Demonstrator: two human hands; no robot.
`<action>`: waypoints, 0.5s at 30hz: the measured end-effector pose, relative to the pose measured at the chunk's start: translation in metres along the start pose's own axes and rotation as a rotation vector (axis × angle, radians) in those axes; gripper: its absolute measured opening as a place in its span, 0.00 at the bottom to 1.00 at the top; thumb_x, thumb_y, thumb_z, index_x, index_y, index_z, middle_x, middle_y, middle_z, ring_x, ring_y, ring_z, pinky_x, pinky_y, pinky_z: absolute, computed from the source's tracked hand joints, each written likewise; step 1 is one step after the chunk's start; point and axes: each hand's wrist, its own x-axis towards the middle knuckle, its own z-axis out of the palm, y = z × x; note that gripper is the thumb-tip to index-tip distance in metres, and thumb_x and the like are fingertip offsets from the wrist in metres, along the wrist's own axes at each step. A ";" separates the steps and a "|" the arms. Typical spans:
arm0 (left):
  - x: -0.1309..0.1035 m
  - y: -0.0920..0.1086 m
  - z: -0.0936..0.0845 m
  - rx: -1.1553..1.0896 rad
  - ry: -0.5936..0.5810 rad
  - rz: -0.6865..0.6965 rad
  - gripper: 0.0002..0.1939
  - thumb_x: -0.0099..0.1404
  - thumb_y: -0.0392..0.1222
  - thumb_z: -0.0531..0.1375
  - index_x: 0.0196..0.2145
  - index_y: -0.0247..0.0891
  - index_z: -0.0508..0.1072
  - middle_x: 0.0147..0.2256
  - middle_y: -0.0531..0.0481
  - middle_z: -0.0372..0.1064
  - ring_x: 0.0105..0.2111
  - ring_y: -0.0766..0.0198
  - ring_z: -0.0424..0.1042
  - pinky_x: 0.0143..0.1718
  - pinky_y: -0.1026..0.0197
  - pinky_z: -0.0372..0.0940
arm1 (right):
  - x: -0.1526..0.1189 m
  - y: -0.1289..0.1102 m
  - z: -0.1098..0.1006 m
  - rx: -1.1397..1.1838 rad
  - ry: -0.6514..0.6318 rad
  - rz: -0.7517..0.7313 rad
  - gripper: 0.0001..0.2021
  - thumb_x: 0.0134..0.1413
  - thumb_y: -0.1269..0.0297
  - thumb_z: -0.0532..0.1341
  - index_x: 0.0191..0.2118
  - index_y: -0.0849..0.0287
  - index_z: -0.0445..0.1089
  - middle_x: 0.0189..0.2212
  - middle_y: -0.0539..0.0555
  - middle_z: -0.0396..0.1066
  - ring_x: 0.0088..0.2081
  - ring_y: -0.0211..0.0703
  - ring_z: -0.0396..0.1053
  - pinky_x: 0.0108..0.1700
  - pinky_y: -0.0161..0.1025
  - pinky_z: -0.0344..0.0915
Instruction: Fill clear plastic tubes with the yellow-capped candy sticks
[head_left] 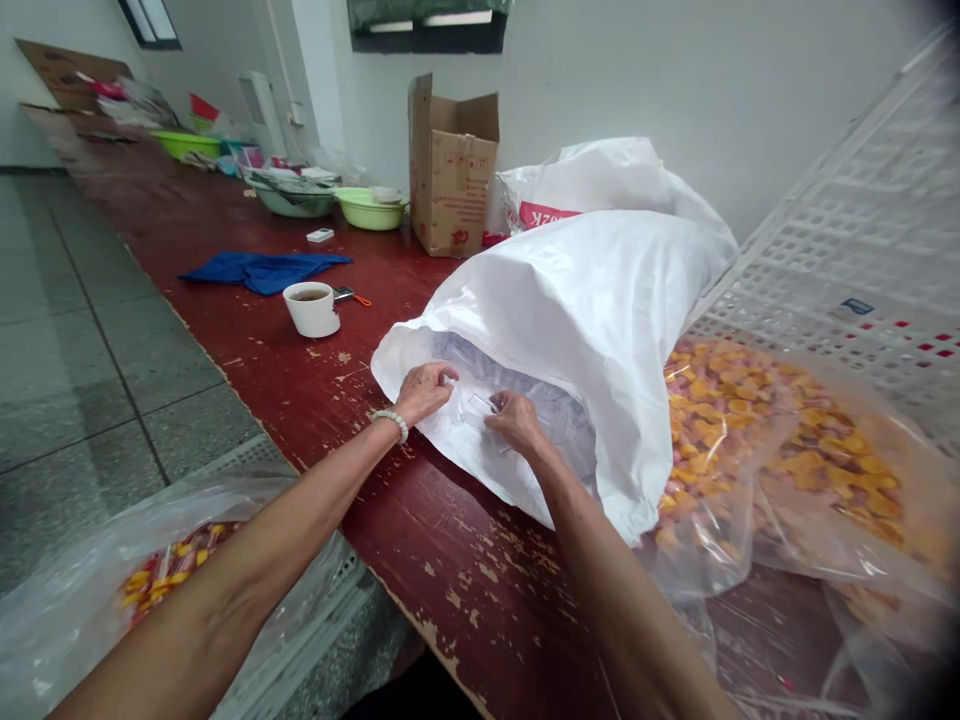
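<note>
A large white sack (pixel 592 290) lies on its side on the table, its mouth facing me. Inside are many small clear plastic pieces (pixel 551 405). At the left of the mouth is my left hand (pixel 426 392), wearing a beaded bracelet. Its thumb and fingers are curled together, and what they pinch is too small to make out. My right hand (pixel 515 420) is in the mouth, fingers closed on a clear plastic piece (pixel 474 408) that points toward the left hand.
On the worn red table (pixel 480 590) are a white cup (pixel 312 312) of dark liquid, a blue cloth (pixel 262 270), a cardboard box (pixel 459 185) and basins (pixel 371 210). Bagged orange-and-pink pieces (pixel 720 420) lie right, beside a white crate (pixel 862 250). Another bag (pixel 67 570) sits low left.
</note>
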 end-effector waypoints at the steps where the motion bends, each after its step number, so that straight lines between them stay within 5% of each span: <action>1: 0.002 0.002 0.002 0.041 -0.013 -0.002 0.11 0.52 0.38 0.56 0.33 0.39 0.74 0.29 0.48 0.71 0.34 0.60 0.69 0.39 0.61 0.61 | 0.000 0.001 0.000 -0.002 0.005 0.003 0.22 0.38 0.74 0.58 0.45 0.59 0.70 0.34 0.52 0.74 0.38 0.41 0.70 0.37 0.32 0.61; 9: 0.008 0.005 0.019 0.276 -0.179 -0.082 0.25 0.56 0.59 0.52 0.36 0.33 0.72 0.41 0.33 0.71 0.44 0.46 0.69 0.39 0.55 0.62 | -0.001 0.003 0.000 -0.060 0.002 0.037 0.22 0.37 0.76 0.58 0.43 0.60 0.71 0.36 0.58 0.74 0.40 0.46 0.70 0.36 0.33 0.61; 15: 0.007 0.002 0.018 0.302 -0.316 0.037 0.16 0.53 0.47 0.57 0.37 0.35 0.72 0.39 0.39 0.72 0.41 0.53 0.70 0.38 0.60 0.61 | -0.004 0.003 -0.005 -0.081 -0.016 0.018 0.21 0.38 0.77 0.58 0.43 0.57 0.71 0.35 0.57 0.74 0.38 0.48 0.70 0.33 0.35 0.61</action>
